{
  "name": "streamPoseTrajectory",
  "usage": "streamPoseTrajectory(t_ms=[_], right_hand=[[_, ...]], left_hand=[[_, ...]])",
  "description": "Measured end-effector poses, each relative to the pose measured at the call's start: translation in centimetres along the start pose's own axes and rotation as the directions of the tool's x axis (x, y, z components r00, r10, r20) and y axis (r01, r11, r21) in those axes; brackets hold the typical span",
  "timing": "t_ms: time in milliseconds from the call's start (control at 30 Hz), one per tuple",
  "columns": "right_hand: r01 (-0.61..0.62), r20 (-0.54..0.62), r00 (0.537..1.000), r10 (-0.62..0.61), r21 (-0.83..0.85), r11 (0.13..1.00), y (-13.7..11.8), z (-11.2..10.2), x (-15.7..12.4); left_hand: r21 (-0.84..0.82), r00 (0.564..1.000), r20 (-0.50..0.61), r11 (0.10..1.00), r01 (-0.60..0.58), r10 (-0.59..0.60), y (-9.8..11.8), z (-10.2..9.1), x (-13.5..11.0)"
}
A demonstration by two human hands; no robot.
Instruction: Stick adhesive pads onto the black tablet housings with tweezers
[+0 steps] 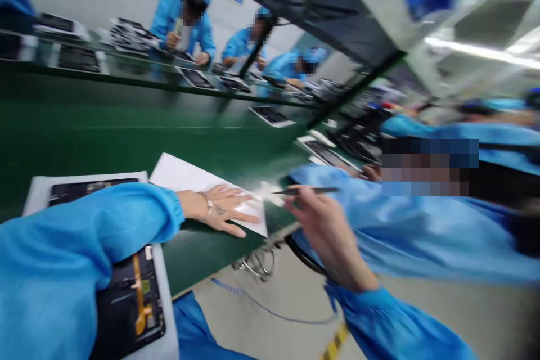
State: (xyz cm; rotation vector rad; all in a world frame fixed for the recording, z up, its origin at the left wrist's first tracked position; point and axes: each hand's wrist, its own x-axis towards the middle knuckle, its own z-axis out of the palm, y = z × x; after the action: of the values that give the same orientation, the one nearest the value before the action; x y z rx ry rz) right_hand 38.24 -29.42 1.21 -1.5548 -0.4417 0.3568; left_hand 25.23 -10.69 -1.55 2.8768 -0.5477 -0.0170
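Observation:
My left hand [225, 209] lies flat with fingers spread on a white sheet of paper [185, 171] on the green bench. A metal bracelet circles that wrist. My right hand [318, 225], raised by the bench edge, is closed around slim black tweezers [306, 190] whose points face left. Near those points is a small whitish patch [270, 190], too blurred to make out. Under my left sleeve, an opened tablet [126, 298] with an orange flex cable [139, 298] rests on white backing; my arm hides its middle.
A co-worker in blue [405, 219] sits close on my right. Another tablet [324, 152] lies near that person's hands. Across the green bench [105, 124], several people work at a raised shelf with tablets [78, 59]. A blue coiled cord [287, 320] hangs below the edge.

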Motion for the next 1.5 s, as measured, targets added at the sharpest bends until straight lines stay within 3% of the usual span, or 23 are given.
streamPoseTrajectory(t_ms=[100, 167, 233, 300, 367, 467, 533, 633, 900, 1100, 1267, 1500], right_hand=[[0.06, 0.01, 0.998, -0.061, 0.048, 0.997, -1.8, 1.7, -0.8], [0.102, 0.102, 0.989, -0.105, 0.036, 0.994, -2.9, 3.8, -1.3], [0.109, 0.212, 0.971, -0.112, 0.028, 0.994, -3.6, 6.8, -1.9], [0.079, 0.351, 0.933, -0.081, 0.018, 0.997, -3.8, 10.9, -2.5], [0.079, 0.523, 0.849, -0.07, 0.004, 0.997, -3.5, 15.5, -2.8], [0.051, 0.701, 0.713, -0.02, -0.024, 0.998, -2.1, 22.1, -2.6], [0.009, 0.749, 0.661, 0.039, -0.06, 0.998, -1.0, 25.0, -2.3], [-0.042, 0.766, 0.632, 0.118, -0.118, 0.992, 0.5, 26.6, -1.9], [-0.039, 0.735, 0.667, 0.123, -0.131, 0.991, 1.0, 24.9, -2.5], [-0.051, 0.715, 0.686, 0.134, -0.136, 0.989, 0.8, 25.0, -2.8], [-0.056, 0.707, 0.693, 0.14, -0.141, 0.988, 0.4, 25.2, -3.0], [-0.042, 0.702, 0.7, 0.135, -0.148, 0.988, 0.5, 25.1, -3.0]], left_hand=[[0.052, 0.989, -0.119, 0.994, 0.094, -0.087, -1.6, -3.7, -4.1], [0.065, 0.954, -0.189, 0.967, 0.246, -0.23, -3.3, -6.0, -9.1], [0.069, 0.9, -0.169, 0.906, 0.417, -0.402, -4.4, -7.1, -15.0], [0.101, 0.853, -0.121, 0.849, 0.519, -0.507, -4.8, -7.0, -20.7], [0.101, 0.84, -0.121, 0.835, 0.541, -0.53, -4.4, -5.9, -24.9], [0.087, 0.855, -0.183, 0.858, 0.505, -0.485, -3.3, -3.7, -28.0], [0.094, 0.862, -0.232, 0.871, 0.482, -0.451, -2.7, -2.6, -28.4], [0.088, 0.861, -0.271, 0.879, 0.468, -0.431, -2.3, -1.8, -28.0], [0.04, 0.844, -0.31, 0.881, 0.472, -0.438, -2.2, -1.2, -27.4], [0.063, 0.839, -0.346, 0.882, 0.467, -0.42, -2.1, -1.1, -27.1], [0.088, 0.857, -0.312, 0.885, 0.456, -0.411, -1.9, -1.5, -27.3], [0.074, 0.849, -0.306, 0.879, 0.472, -0.43, -2.0, -1.4, -27.1]])
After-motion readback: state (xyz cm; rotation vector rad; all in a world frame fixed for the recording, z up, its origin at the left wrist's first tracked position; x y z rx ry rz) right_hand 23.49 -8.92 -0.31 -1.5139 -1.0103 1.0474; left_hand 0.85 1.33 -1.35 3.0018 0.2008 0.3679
